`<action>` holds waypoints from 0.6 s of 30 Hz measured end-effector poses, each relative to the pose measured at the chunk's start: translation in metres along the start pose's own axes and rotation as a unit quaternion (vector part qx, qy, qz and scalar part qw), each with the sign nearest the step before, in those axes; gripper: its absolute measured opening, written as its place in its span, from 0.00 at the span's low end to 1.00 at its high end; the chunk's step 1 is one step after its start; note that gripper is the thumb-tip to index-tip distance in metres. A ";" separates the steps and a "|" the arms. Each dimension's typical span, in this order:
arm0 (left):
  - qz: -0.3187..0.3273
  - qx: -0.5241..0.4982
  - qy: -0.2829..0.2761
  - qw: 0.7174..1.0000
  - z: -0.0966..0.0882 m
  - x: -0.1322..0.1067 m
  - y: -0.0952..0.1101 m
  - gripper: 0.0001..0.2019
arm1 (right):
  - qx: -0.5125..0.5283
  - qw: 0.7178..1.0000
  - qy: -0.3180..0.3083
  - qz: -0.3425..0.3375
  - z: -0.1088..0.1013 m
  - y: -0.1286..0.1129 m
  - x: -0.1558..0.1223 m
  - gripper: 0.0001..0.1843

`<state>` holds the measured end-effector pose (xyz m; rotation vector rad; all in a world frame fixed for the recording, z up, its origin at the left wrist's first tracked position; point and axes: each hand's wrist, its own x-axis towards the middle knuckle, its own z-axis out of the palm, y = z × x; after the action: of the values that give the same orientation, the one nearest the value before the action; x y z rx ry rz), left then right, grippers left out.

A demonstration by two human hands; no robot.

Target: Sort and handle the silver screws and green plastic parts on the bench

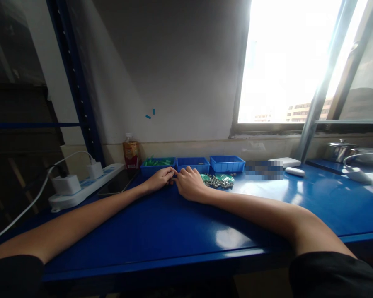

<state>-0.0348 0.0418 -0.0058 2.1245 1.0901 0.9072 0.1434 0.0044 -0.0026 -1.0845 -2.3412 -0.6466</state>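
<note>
My left hand (161, 179) and my right hand (189, 183) meet over the blue table (161, 231), fingertips close together. Both sets of fingers are curled in a pinch, and whatever sits between them is hidden or too small to make out. Just right of my right hand lies a pile of small metal fittings that look like bolts (219, 182), with green pieces (226, 178) among and behind them. Behind my hands stand three blue bins in a row. Green pieces fill the left bin (153, 169); the middle bin (194, 165) and the right bin (227, 166) show no visible contents.
To the left are a white power strip (81, 193) with plugged-in chargers, a dark phone-like slab (118, 186) and a bottle (131, 155). At the right lie a white box (285, 162), a small white case (294, 171) and a metal pot (342, 151). A wall and window stand behind.
</note>
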 end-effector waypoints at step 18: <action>0.132 0.262 -0.060 0.954 0.006 -0.022 0.028 0.15 | 0.033 0.998 -0.038 -0.030 -0.008 0.026 -0.022 0.16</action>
<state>-0.0271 0.0084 0.0048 2.7751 1.0855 0.6335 0.1784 0.0026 -0.0037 -1.0303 -2.4501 -0.5545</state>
